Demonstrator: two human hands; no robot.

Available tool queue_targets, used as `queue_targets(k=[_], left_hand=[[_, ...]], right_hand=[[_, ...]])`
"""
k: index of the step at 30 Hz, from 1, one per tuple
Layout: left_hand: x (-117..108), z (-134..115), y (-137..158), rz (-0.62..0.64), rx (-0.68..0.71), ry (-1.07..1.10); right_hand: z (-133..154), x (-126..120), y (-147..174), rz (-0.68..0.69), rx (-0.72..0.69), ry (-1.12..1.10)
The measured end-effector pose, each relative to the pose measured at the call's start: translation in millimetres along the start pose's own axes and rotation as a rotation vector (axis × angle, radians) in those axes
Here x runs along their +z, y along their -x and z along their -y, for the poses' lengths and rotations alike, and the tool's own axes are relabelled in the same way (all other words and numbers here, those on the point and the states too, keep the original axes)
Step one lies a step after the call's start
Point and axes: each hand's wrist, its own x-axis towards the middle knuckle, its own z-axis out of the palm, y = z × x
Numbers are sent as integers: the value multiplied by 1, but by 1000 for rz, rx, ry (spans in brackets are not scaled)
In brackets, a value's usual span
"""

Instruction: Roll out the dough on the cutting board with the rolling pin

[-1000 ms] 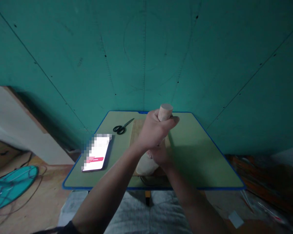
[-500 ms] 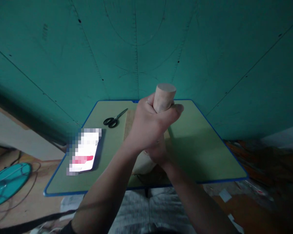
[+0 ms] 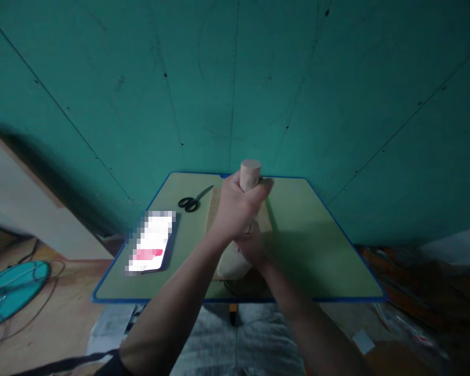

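Both my hands grip a thick, pale wooden rod that stands nearly upright, its flat round end showing above my fists. My left hand is wrapped around the upper part. Lower down, my right hand is closed around it too, partly hidden behind my left hand and wrist. Beneath them a pale, rounded lump lies on a wooden board; whether it is cloth or dough I cannot tell. The rod's lower end is hidden by my hands.
Black-handled scissors lie left of the board. A phone with a lit, blurred screen rests at the left of the blue-edged table. Behind stands a green wall. A turquoise round stool is at the floor's left.
Both hands and the rod have moved down, away from my head, toward the board. My view has tilted and shifted slightly, so the table sits a little differently. Both grips are unchanged.
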Motion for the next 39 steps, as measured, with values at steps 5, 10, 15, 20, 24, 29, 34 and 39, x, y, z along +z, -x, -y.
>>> queue_targets(k=[5, 10, 15, 20, 24, 29, 34, 39], left_hand=[[-27, 0, -16, -111, -25, 105], [-69, -60, -18, -327, 167, 272], [-113, -85, 3, -390, 248, 306], [-133, -41, 16, -429, 132, 435], [-126, -11, 22, -451, 70, 510], [-111, 10, 28, -550, 64, 619], [-81, 37, 37, -630, 8, 700], [-66, 57, 50, -485, -218, 645]], right_hand=[[-6, 1, -5, 171, 84, 58], [-5, -3, -11, 207, 4, 138], [-1, -31, 2, 118, -257, 296], [-17, -49, 41, 192, -463, 825], [-21, -49, 54, 184, -504, 966], [-9, -54, 48, 137, -361, 701], [-8, -57, 35, -142, -117, 366], [-15, -65, 16, -292, -34, 383]])
